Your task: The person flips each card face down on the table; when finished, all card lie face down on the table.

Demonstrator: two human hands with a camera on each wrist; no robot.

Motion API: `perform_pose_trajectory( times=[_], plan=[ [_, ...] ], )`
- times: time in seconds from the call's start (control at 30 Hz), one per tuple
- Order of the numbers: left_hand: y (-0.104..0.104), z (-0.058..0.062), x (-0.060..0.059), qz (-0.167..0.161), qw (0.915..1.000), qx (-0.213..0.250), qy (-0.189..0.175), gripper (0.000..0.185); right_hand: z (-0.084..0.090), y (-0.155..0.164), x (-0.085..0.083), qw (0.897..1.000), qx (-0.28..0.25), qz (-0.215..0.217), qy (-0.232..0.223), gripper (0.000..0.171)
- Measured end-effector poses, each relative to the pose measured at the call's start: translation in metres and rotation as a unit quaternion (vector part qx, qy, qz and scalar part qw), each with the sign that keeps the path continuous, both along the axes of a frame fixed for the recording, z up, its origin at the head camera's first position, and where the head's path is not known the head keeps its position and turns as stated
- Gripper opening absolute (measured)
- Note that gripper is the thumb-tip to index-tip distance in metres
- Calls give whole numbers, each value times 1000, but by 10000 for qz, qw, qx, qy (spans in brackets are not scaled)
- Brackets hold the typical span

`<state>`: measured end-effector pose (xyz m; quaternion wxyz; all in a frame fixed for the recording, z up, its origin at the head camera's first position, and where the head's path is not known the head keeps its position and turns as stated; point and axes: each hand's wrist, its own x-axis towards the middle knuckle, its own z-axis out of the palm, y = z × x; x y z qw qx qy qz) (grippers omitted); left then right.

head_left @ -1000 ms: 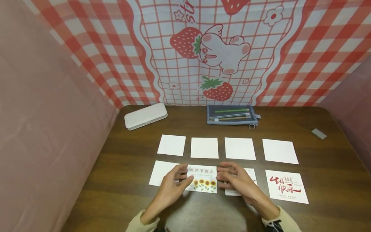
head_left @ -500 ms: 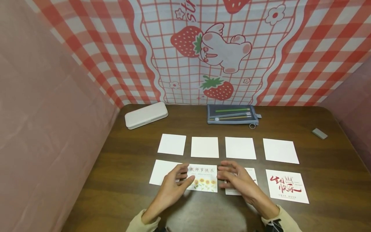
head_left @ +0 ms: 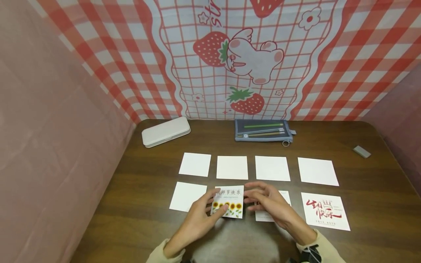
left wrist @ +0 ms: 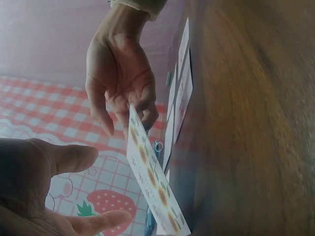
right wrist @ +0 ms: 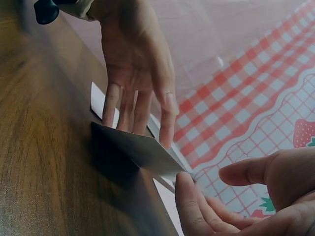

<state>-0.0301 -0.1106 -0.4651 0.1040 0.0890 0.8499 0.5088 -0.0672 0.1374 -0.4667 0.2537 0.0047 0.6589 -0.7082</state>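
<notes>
Between both hands' fingers (head_left: 218,211), sunflower card (head_left: 229,202), tilted off table (head_left: 368,204)

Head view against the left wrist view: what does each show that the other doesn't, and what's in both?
Only the head view shows the whole layout: the row of blank white cards, the red-lettered card, the white case, the pencil pouch and the grey eraser on the table. Only the left wrist view shows, edge-on, that the sunflower card is tilted up, with at most its lower edge on the wood. Both show the left hand and the right hand at that card's two sides.
</notes>
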Motion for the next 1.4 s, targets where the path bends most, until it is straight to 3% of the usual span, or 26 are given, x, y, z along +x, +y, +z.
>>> perform_pose_trajectory(
  times=[0.37, 0.5, 0.8, 1.07, 1.23, 1.4],
  plan=[
    [8, 5, 5, -273, 9984, -497, 91, 60, -6, -9, 1, 9987, -256, 389, 192, 43],
    [11, 6, 5, -350, 9986, -408, -14, 61, -9, -13, 1, 9986, -178, 477, 158, 46],
    [14, 8, 5, -438, 9970, 532, -355, 57, -11, -20, 0, 9970, -80, 770, 57, 63],
    [14, 10, 5, -176, 9897, 1409, -200, 50, -9, -27, 1, 9983, 256, 522, -61, 72],
    [14, 10, 3, 71, 9798, 1996, -90, 45, -8, -27, 1, 9975, 635, 249, 179, 67],
    [11, 11, 1, 239, 9724, 2301, 300, 42, -7, -24, 0, 9951, 894, -3, 422, 57]
  ],
)
